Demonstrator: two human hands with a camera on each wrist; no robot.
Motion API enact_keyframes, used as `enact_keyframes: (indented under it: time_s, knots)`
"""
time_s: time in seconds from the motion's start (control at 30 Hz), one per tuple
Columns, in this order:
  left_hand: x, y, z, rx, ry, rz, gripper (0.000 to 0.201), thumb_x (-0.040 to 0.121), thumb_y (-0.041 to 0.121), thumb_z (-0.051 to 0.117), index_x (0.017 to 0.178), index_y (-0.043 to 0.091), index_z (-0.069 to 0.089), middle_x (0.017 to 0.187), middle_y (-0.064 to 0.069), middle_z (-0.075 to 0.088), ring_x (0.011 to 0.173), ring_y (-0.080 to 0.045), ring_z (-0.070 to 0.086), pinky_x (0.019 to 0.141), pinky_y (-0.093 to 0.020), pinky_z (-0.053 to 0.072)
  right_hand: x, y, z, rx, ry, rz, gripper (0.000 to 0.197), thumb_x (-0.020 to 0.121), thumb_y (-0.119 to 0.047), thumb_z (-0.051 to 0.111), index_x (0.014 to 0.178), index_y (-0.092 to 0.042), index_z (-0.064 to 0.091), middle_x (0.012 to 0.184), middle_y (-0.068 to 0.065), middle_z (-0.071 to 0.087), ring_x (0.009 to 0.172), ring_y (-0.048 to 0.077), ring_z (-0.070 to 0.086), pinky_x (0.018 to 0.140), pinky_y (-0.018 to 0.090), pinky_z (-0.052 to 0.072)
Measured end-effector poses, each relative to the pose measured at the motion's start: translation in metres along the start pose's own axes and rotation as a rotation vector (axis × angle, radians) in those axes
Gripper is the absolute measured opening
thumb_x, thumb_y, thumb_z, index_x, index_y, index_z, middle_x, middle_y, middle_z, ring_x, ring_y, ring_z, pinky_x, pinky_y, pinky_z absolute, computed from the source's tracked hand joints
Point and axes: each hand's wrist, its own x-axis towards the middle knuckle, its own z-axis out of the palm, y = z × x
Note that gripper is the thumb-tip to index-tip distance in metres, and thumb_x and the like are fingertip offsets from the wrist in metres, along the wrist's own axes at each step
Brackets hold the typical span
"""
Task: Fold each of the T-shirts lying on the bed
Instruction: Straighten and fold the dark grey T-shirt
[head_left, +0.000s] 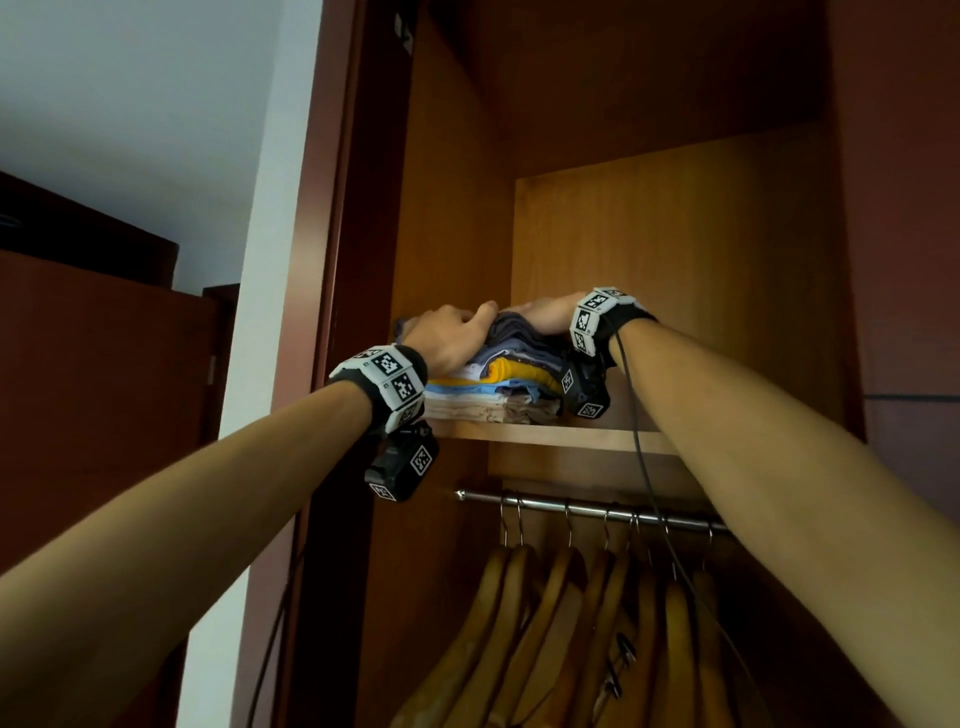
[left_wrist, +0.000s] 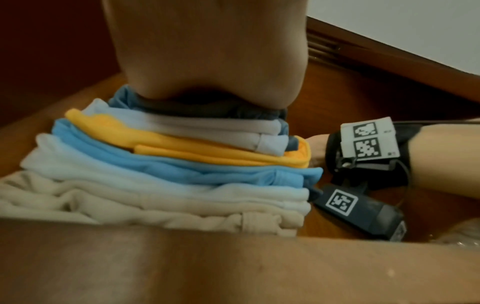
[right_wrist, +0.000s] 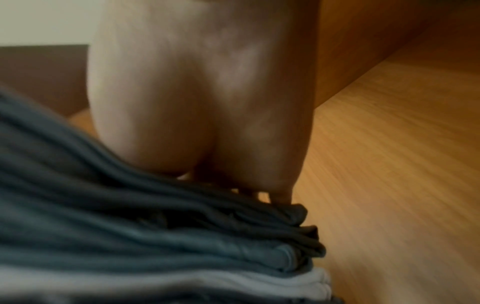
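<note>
Both hands press flat on the folded T-shirt stack: left hand at nine o'clock, right hand at two; shoved unevenly along the shelf, layers could slide apart

Open shelf room right of the stack

The folded T-shirt stack fills the shelf's left part against the side wall; bare board lies right of centre and clear height above. Lower frame: rail and hangers crowd the space.
</note>
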Motion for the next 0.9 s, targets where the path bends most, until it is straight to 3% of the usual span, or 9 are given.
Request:
enact_keyframes:
  time_s: [0.07, 0.17, 0.27, 0.3, 0.43, 0.53, 0.67, 0.8, 0.9]
  knots:
    - [-0.004, 0.0, -0.008, -0.055, 0.059, 0.001, 0.062, 0.104, 0.062, 0.026, 0.107, 0.023, 0.073, 0.099, -0.002, 0.07, 0.094, -0.024, 0.059, 0.097, -0.039, 0.046, -0.005, -0.002, -0.009, 0.11, 0.03, 0.024, 0.054, 0.107, -0.051, 0.04, 0.155, -0.025, 0.04, 0.159, 0.004, 0.041, 0.142, 0.026, 0.042, 0.112, 0.036, 0.036]
    - [-0.01, -0.004, -0.019, -0.129, 0.174, 0.032, 0.047, 0.102, 0.054, 0.04, 0.115, 0.022, 0.071, 0.101, -0.004, 0.072, 0.094, -0.026, 0.064, 0.089, -0.038, 0.051, -0.021, -0.01, -0.017, 0.281, 0.303, 0.081, 0.044, 0.105, -0.043, 0.052, 0.143, -0.022, 0.054, 0.144, 0.001, 0.053, 0.125, 0.021, 0.054, 0.094, 0.028, 0.042]
    - [-0.022, 0.001, -0.032, -0.221, 0.205, 0.064, 0.036, 0.099, 0.045, 0.048, 0.114, 0.019, 0.069, 0.089, -0.006, 0.073, 0.081, -0.026, 0.069, 0.075, -0.039, 0.056, -0.04, -0.021, -0.017, 0.481, 0.59, 0.098, 0.022, 0.101, -0.028, 0.059, 0.119, -0.02, 0.067, 0.116, -0.002, 0.067, 0.08, 0.007, 0.056, 0.064, 0.023, 0.042]
    - [-0.027, 0.004, -0.036, -0.238, 0.194, 0.069, 0.034, 0.099, 0.043, 0.05, 0.114, 0.018, 0.068, 0.086, -0.005, 0.073, 0.076, -0.025, 0.069, 0.073, -0.04, 0.057, -0.046, -0.024, -0.014, 0.533, 0.653, 0.106, 0.018, 0.099, -0.025, 0.059, 0.112, -0.019, 0.07, 0.107, -0.003, 0.068, 0.076, 0.006, 0.055, 0.061, 0.023, 0.041]
    - [-0.055, 0.019, -0.047, -0.258, 0.16, 0.123, 0.032, 0.098, 0.037, 0.056, 0.122, 0.017, 0.064, 0.103, -0.004, 0.071, 0.089, -0.022, 0.069, 0.084, -0.042, 0.059, -0.089, -0.034, 0.001, 0.696, 0.829, 0.153, 0.012, 0.093, -0.025, 0.061, 0.09, -0.025, 0.072, 0.089, -0.007, 0.073, 0.089, 0.014, 0.071, 0.075, 0.034, 0.058]
    - [-0.088, 0.038, -0.053, -0.32, 0.177, 0.188, 0.028, 0.101, 0.031, 0.057, 0.122, 0.014, 0.061, 0.112, -0.001, 0.065, 0.1, -0.019, 0.063, 0.083, -0.034, 0.054, -0.137, -0.038, 0.016, 0.784, 0.941, 0.16, 0.013, 0.094, -0.026, 0.06, 0.088, -0.029, 0.07, 0.087, -0.009, 0.074, 0.082, 0.012, 0.072, 0.072, 0.034, 0.06]
    - [-0.141, 0.078, -0.057, -0.356, 0.191, 0.287, 0.02, 0.1, 0.025, 0.057, 0.116, 0.015, 0.061, 0.106, 0.004, 0.064, 0.09, -0.006, 0.059, 0.07, -0.015, 0.045, -0.214, -0.049, 0.032, 0.741, 0.987, 0.117, 0.011, 0.095, -0.027, 0.06, 0.09, -0.03, 0.069, 0.091, -0.009, 0.073, 0.085, 0.011, 0.071, 0.076, 0.032, 0.058]
    - [-0.194, 0.135, -0.058, -0.455, 0.177, 0.375, 0.015, 0.096, 0.021, 0.059, 0.11, 0.015, 0.061, 0.1, 0.004, 0.065, 0.089, -0.009, 0.062, 0.077, -0.022, 0.049, -0.306, -0.048, 0.034, 0.659, 1.051, 0.16, 0.008, 0.092, -0.027, 0.06, 0.089, -0.03, 0.067, 0.086, -0.007, 0.074, 0.079, 0.012, 0.071, 0.078, 0.037, 0.059]
    - [-0.237, 0.187, -0.058, -0.532, 0.152, 0.414, 0.012, 0.094, 0.021, 0.059, 0.105, 0.016, 0.06, 0.095, 0.006, 0.064, 0.084, -0.005, 0.06, 0.073, -0.017, 0.046, -0.387, -0.04, 0.035, 0.563, 1.066, 0.263, 0.008, 0.088, -0.027, 0.06, 0.087, -0.029, 0.068, 0.079, -0.006, 0.073, 0.075, 0.01, 0.071, 0.076, 0.036, 0.059]
